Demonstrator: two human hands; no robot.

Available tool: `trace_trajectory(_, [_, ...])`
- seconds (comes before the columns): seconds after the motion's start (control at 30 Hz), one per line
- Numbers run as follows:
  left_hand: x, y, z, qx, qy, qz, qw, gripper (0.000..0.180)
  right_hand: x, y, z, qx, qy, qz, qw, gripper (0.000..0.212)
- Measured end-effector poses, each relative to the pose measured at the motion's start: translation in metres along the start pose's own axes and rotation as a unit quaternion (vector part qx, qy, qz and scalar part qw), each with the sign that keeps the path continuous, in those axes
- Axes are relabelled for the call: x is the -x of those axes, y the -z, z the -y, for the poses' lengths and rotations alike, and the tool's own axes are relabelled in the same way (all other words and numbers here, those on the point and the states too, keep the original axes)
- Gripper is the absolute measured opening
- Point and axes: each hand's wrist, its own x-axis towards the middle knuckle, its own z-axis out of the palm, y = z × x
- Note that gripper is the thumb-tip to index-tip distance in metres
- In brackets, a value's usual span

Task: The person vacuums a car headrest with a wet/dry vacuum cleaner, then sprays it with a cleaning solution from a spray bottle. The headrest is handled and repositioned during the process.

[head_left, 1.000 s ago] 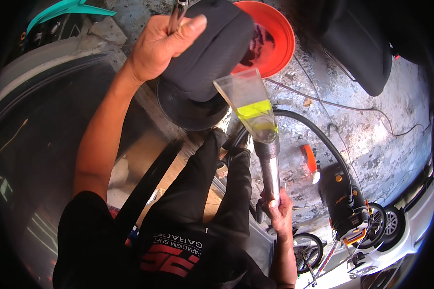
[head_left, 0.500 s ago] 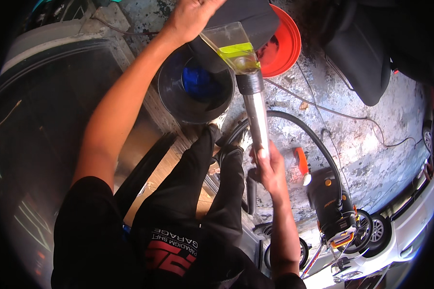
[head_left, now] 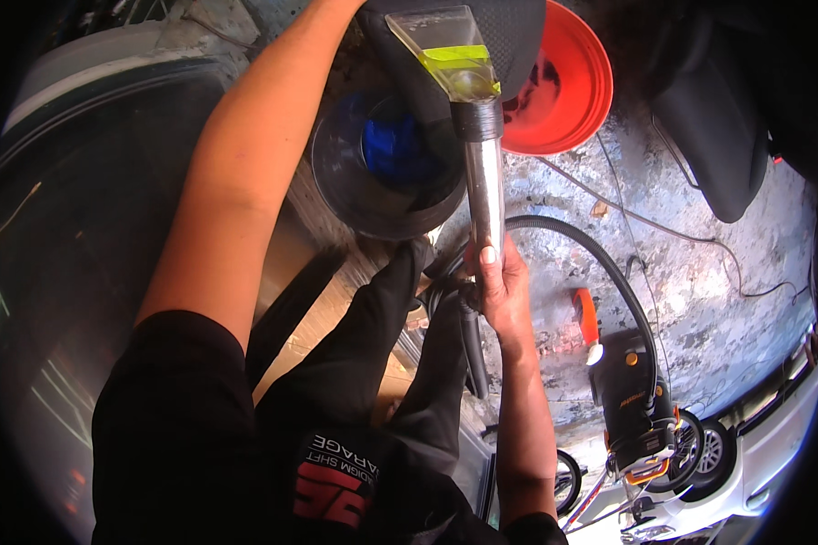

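Well, the right hand (head_left: 503, 295) is wrapped round the metal tube (head_left: 485, 186), its thumb laid along it, presumably to steer the clear nozzle (head_left: 453, 60) in front of the dark padded cushion (head_left: 523, 45); whether they touch, I can't tell. The left hand is out of sight, its grip unknown. The cushion overlaps the rims of the black bucket (head_left: 345, 195) and red basin (head_left: 593, 109), perhaps kept off the floor (head_left: 700, 263).

bright light (head_left: 686, 263) whitens patches of the worn, paint-flaked concrete floor (head_left: 700, 336), which stretches toward a white car (head_left: 782, 445) at lower right, while a dark, glossy pane (head_left: 109, 245) shows pale streaks (head_left: 61, 411) at far left.
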Motion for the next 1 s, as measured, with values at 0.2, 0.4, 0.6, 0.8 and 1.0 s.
trace_trajectory(0.2, [-0.009, 0.002, 0.022, 0.063, 0.105, 0.009, 0.992, 0.065, 0.006, 0.009, -0.037, 0.039, -0.009, -0.003, 0.999, 0.036])
trace_trajectory(0.4, [-0.028, 0.001, 0.051, 0.092, 0.156, 0.016, 0.983, 0.056, 0.009, 0.025, -0.07, 0.062, -0.043, 0.013, 0.997, 0.038])
trace_trajectory(0.6, [-0.061, 0.014, 0.106, 0.163, 0.247, 0.081, 0.952, 0.053, -0.002, 0.018, -0.098, 0.138, -0.02, 0.004, 0.99, 0.04])
trace_trajectory(0.8, [-0.061, 0.011, 0.114, 0.16, 0.24, 0.094, 0.953, 0.056, 0.017, 0.026, -0.113, 0.217, -0.011, -0.011, 0.976, 0.044])
trace_trajectory(1.0, [-0.022, 0.006, 0.054, 0.245, 0.181, 0.169, 0.937, 0.059, 0.131, 0.044, -0.061, 0.231, -0.128, -0.073, 0.962, 0.038])
